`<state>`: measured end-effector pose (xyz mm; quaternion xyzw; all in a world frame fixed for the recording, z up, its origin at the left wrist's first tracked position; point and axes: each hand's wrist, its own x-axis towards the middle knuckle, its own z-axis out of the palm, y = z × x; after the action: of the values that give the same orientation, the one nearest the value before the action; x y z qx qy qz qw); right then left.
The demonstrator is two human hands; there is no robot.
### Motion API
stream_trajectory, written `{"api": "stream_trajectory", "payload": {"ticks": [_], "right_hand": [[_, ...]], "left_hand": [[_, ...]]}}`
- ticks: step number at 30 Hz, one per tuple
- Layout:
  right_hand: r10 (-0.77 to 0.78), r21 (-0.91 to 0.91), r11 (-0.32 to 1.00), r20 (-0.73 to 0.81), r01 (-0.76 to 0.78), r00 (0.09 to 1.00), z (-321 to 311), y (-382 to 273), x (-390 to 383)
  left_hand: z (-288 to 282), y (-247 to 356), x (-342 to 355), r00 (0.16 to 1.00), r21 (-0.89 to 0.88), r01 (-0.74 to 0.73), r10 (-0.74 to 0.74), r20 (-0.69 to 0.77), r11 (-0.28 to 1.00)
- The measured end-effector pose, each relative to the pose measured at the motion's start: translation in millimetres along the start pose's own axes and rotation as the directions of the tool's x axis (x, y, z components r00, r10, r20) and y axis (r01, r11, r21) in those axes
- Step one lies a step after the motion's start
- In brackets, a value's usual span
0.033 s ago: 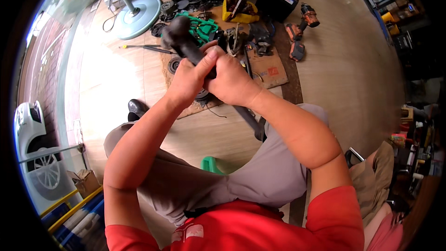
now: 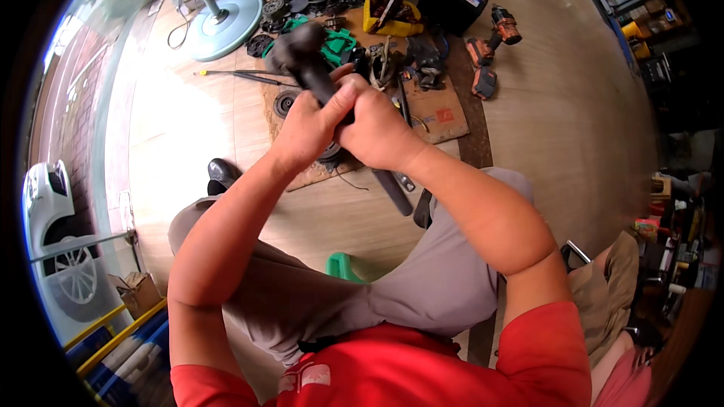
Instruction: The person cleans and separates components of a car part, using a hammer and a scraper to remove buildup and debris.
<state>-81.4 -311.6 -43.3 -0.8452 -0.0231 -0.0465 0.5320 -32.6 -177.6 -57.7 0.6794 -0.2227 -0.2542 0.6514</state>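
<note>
Both my hands are closed round a dark hammer-shaped tool (image 2: 311,77), held tilted above the floor. Its thick rounded head points up and left. A dark flat bar end (image 2: 394,194) shows below my hands, in line with the tool, beside a small metal piece with a hole (image 2: 407,182). My left hand (image 2: 308,130) grips with its thumb up along the tool. Against it, on the right, presses my right hand (image 2: 377,130), fingers wrapped. The part of the tool inside my grip is hidden. Beneath lie green casing parts (image 2: 339,47) on a cardboard sheet (image 2: 446,126).
A round pale-blue stand base (image 2: 226,26) is at the far left. Beyond the cardboard sit a yellow tray (image 2: 396,19) and a black battery-like box (image 2: 454,4). An orange-and-black cordless drill (image 2: 504,26) lies right. A green stool edge (image 2: 344,267) shows between my legs.
The tool's head has shifted slightly right and is a little blurred. Below my hands, the dark bar end sits further left and higher, and the metal piece has come into sight.
</note>
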Motion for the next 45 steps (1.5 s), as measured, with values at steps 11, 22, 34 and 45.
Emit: {"api": "stream_trajectory", "payload": {"ticks": [11,22,34,45], "right_hand": [[0.329,-0.018,0.943,-0.117,-0.334,0.937,7.0,62.0,16.5],[0.178,0.099,0.982,-0.23,-0.159,0.957,-40.5,0.5,-17.0],[0.251,0.571,0.81,-0.54,0.131,0.803,-160.9,-32.8,-11.2],[0.564,0.824,0.565,-0.425,0.045,0.708,-219.6,20.0,-18.4]], "left_hand": [[-87.4,18.3,-11.0,0.969,0.917,-0.047,-0.203,0.138,0.397],[-83.6,12.5,-19.8,0.966,0.888,-0.076,-0.187,0.178,0.454],[22.2,-151.2,4.2,0.848,0.886,-0.274,-0.34,0.406,0.374],[112.5,-318.3,43.0,0.897,0.93,-0.309,-0.264,0.354,0.197]]}}
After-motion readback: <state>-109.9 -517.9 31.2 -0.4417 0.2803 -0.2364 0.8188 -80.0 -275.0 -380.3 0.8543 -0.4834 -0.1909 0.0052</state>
